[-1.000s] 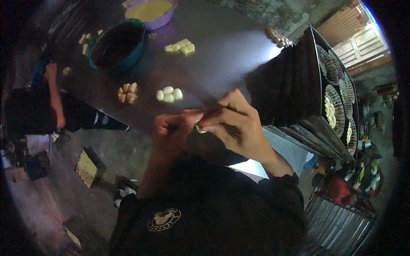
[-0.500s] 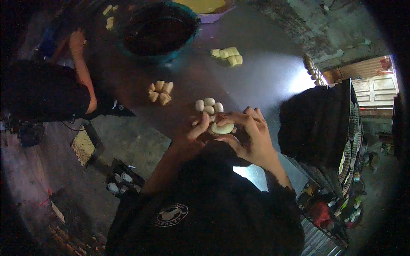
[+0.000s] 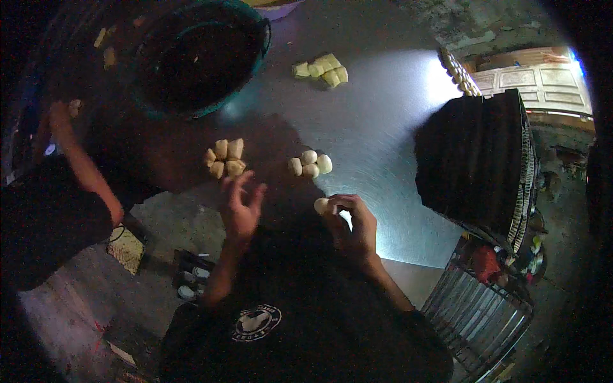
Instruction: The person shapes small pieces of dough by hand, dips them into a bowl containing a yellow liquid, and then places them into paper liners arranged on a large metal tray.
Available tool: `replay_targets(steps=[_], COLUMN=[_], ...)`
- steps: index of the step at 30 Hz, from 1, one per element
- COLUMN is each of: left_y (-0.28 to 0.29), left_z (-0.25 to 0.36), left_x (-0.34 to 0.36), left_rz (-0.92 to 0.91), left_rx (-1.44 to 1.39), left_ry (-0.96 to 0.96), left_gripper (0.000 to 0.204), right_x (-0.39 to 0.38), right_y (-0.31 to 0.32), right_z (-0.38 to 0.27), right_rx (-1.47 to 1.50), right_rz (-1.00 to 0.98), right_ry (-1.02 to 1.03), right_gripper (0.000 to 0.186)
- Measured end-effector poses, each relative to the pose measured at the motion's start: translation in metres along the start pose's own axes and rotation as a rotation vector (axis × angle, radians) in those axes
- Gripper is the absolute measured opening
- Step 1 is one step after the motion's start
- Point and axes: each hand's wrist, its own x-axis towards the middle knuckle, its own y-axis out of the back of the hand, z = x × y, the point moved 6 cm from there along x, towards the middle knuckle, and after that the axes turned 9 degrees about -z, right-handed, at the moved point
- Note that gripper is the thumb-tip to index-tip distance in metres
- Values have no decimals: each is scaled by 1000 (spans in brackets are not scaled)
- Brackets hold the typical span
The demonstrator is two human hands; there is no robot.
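A small pale dough ball [image 3: 320, 205] sits in the fingertips of my right hand [image 3: 355, 223], just over the near edge of the metal table. My left hand [image 3: 240, 216] is open, slightly blurred, with its fingers spread beside the cut brownish dough pieces [image 3: 221, 150]; whether it touches the closest piece I cannot tell. Between and beyond my hands lies a cluster of round white dough balls [image 3: 310, 164] on the table. Farther off are several pale yellow-green dough pieces [image 3: 322, 67].
A large teal basin [image 3: 260, 64] with a dark inside stands at the far left, a purple basin [image 3: 284, 11] behind it. A co-worker's arm [image 3: 86, 166] rests at left. Right of the metal table [image 3: 389, 127] are a dark covered stack [image 3: 472, 156] and a slatted metal rack [image 3: 479, 313].
My hands were together around a flattened pale dough piece. They have parted: the left went left toward the brownish pieces, and the right now pinches a round ball.
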Motion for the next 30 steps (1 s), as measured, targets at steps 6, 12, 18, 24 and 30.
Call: replay_targets(steps=[6,12,18,24,30], left_y=[9,11,-79,-93,-71], left_z=[-42,9,81,139,216], left_x=[40,0,-100,-112,-104], left_rz=[83,189,-185,-171,-15], left_rx=[510,433,-493,-570,-602], left_ry=[-270,-196,16,-108,-641], left_gripper=[30,20,28,30,42], right_x=[12,-37,-52,-60,-45], right_y=[-46,-47,-1,53,87], right_z=[62,88,64,47,27], right_rx=[-89,80,578,849,1053], right_rz=[175,-105,-103,-25,-23], right_ry=[37,33,97,200,212], right_gripper=[35,31,31,25,26])
